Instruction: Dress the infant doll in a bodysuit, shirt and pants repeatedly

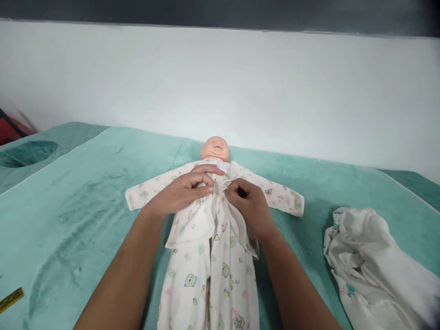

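Note:
A baby doll [215,148] lies on its back in the middle, its head toward the wall. It wears a white printed jacket [192,224] with both sleeves spread out, and matching trousers [206,288]. The lower front of the jacket hangs apart. My left hand [187,188] rests on the chest, thumb and fingers at the jacket's front edge. Across from it, my right hand [249,201] has its fingers curled and pinched on the other front edge. Any fastening between the fingers is too small to make out.
A teal plush cover [85,220] lies under the doll. To the right is a crumpled white printed cloth [374,261]. A yellow measuring tape piece [12,300] lies at the lower left. Behind stands a white wall [220,82]; a dip [29,153] shows in the cover at far left.

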Demonstrator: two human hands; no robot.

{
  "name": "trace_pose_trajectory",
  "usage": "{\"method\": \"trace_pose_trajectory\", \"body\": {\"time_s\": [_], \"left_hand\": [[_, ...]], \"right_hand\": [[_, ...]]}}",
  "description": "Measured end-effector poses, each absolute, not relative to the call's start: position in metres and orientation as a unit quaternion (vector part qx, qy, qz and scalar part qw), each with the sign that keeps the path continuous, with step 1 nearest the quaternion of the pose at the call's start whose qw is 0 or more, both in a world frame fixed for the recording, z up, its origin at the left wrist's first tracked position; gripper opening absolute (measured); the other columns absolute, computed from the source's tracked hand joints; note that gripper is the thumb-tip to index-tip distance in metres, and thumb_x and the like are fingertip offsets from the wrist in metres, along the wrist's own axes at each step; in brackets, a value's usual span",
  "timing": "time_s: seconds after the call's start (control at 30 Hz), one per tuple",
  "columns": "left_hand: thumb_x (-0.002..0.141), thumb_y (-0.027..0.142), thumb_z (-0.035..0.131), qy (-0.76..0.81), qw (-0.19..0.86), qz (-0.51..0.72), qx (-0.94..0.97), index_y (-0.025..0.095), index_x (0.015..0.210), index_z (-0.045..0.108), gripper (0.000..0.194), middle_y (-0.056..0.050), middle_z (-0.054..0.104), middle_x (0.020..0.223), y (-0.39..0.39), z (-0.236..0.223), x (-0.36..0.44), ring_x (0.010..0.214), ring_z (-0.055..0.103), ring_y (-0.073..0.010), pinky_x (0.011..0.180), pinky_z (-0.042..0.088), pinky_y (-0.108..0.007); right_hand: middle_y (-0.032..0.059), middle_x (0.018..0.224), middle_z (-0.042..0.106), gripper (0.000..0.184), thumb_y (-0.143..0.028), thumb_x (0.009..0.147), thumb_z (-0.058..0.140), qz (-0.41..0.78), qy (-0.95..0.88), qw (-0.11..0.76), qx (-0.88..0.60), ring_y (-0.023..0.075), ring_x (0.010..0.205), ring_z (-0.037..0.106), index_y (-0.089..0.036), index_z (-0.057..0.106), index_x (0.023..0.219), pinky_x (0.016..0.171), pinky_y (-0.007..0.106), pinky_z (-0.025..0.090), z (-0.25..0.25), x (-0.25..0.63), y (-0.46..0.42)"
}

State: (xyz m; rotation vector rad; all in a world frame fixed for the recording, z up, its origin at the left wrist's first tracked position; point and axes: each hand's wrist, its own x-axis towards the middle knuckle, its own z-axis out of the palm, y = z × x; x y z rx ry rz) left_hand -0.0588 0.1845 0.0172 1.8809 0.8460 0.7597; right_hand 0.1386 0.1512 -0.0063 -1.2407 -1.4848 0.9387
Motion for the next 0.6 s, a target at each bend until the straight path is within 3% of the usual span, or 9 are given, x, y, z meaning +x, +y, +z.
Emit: {"method": "trace_pose_trajectory", "body": {"time_s": [0.07,0.23,0.3,0.37,0.47,0.6], "left_hand": [[0.090,0.039,0.056,0.345,0.495,0.397,0.692,0.019,0.078,0.062,0.024,-0.004,0.050,0.143,0.186,0.015,-0.062,0.126,0.050,-0.0290,0.101,0.045,-0.042],[0.086,0.044,0.062,0.341,0.523,0.617,0.480,0.020,0.104,0.069,0.030,-0.008,0.055,0.139,0.194,0.004,-0.070,0.127,0.052,-0.0281,0.095,0.051,-0.037],[0.085,0.045,0.064,0.345,0.525,0.663,0.406,0.020,0.103,0.069,0.031,-0.008,0.059,0.134,0.195,-0.002,-0.077,0.123,0.055,-0.0256,0.094,0.053,-0.035],[0.083,0.046,0.066,0.359,0.534,0.687,0.339,0.021,0.098,0.069,0.030,-0.007,0.063,0.127,0.194,-0.009,-0.088,0.115,0.060,-0.0224,0.092,0.054,-0.033],[0.083,0.043,0.067,0.378,0.521,0.719,0.261,0.020,0.091,0.069,0.024,-0.006,0.066,0.118,0.188,-0.020,-0.110,0.107,0.062,-0.0181,0.091,0.054,-0.029],[0.077,0.032,0.073,0.381,0.453,0.769,0.241,0.019,0.081,0.067,0.015,-0.004,0.066,0.112,0.175,-0.031,-0.133,0.111,0.059,-0.0170,0.095,0.051,-0.031]], "right_hand": [[-0.0041,0.064,0.040,0.019,-0.025,0.076,0.058,0.407,-0.578,0.497,-0.504,0.0101,0.063,0.036,-0.018,0.046,0.063,0.058,0.025,0.029,-0.006,0.145,0.153],[-0.0044,0.061,0.042,0.020,-0.028,0.073,0.062,0.410,-0.480,0.573,-0.523,0.0101,0.058,0.036,-0.019,0.047,0.063,0.053,0.024,0.029,-0.008,0.170,0.156],[-0.0021,0.067,0.053,0.022,-0.027,0.072,0.062,0.409,-0.461,0.586,-0.526,0.0111,0.059,0.041,-0.020,0.044,0.061,0.053,0.025,0.031,-0.009,0.179,0.152],[0.0023,0.088,0.065,0.025,-0.027,0.072,0.061,0.416,-0.454,0.593,-0.518,0.0133,0.067,0.049,-0.020,0.041,0.059,0.055,0.026,0.034,-0.009,0.189,0.146],[0.0062,0.110,0.069,0.027,-0.028,0.070,0.060,0.412,-0.432,0.589,-0.545,0.0159,0.071,0.054,-0.020,0.040,0.054,0.054,0.028,0.035,-0.009,0.208,0.133],[0.0080,0.112,0.070,0.025,-0.030,0.066,0.063,0.379,-0.405,0.568,-0.609,0.0167,0.066,0.054,-0.020,0.045,0.052,0.050,0.030,0.032,-0.024,0.245,0.117]]}}
